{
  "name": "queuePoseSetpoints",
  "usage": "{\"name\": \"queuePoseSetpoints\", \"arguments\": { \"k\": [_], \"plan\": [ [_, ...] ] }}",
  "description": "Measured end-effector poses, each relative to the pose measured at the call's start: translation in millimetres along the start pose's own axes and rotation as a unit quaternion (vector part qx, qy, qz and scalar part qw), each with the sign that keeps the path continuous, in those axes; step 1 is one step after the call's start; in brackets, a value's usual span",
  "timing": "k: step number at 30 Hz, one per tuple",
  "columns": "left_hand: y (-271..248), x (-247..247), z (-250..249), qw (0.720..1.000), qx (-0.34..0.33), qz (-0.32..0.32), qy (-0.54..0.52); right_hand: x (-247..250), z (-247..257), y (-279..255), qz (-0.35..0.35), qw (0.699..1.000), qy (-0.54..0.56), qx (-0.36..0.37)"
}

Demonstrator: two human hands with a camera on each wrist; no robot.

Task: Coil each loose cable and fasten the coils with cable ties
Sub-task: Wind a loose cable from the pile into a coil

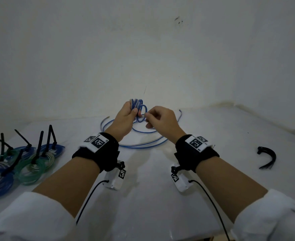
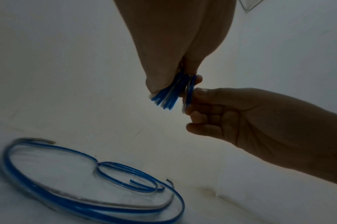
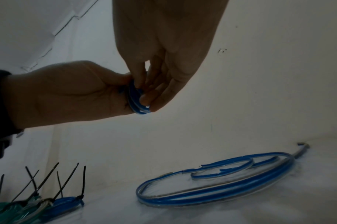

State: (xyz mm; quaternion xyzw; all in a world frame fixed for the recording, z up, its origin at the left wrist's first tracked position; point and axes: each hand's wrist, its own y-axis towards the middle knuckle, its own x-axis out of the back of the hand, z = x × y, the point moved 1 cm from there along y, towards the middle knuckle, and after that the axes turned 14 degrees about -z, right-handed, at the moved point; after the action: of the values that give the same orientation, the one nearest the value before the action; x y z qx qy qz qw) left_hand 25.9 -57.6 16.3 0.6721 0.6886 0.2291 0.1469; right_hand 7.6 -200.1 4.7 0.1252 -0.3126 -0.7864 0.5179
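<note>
White sleeves (image 1: 30, 214) are framing the near edge at six o'clock, with black wrist straps (image 1: 98, 150) sitting just beyond them. Finished coils (image 1: 21, 164) in blue and green, each cinched with a black tie, are lying on the table (image 1: 152, 188) at nine o'clock. Spare cable ties (image 1: 267, 157) are lying in a curved bundle at three o'clock. Loose blue cable (image 1: 143, 145) is sprawling in wide loops at centre. Above it, the left hand (image 1: 124, 117) is gripping a small blue coil (image 1: 138, 108), its fingers (image 2: 158, 84) clenched round the strands, held off the table. Touching it, the right hand (image 1: 160, 119) is pinching one loop of that coil between thumb and fingers (image 3: 146, 100).
</note>
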Motion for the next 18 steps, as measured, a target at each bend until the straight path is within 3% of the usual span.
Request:
{"name": "queuePoseSetpoints", "arguments": {
  "k": [2,5,8,12,18],
  "plan": [
    [-0.9,0.3,-1.9,0.999,-0.013,0.034,0.023,7.8,-2.9,7.4,-0.042,0.998,-0.017,0.052],
    [-5.1,-3.9,-5.4,0.99,-0.027,0.132,0.041,15.5,-3.4,16.7,0.036,0.989,-0.074,0.125],
    [-4.2,-7.4,-2.6,0.981,-0.026,0.18,0.066,17.5,0.9,19.7,0.137,0.982,-0.073,0.105],
    [-4.6,-10.8,-5.7,0.986,0.0,0.159,0.054,23.4,-0.6,19.4,0.137,0.978,-0.109,0.116],
    [-7.3,-18.0,-7.5,0.984,-0.001,0.167,0.064,39.2,-1.5,15.3,0.168,0.981,-0.101,0.009]
  ]
}}
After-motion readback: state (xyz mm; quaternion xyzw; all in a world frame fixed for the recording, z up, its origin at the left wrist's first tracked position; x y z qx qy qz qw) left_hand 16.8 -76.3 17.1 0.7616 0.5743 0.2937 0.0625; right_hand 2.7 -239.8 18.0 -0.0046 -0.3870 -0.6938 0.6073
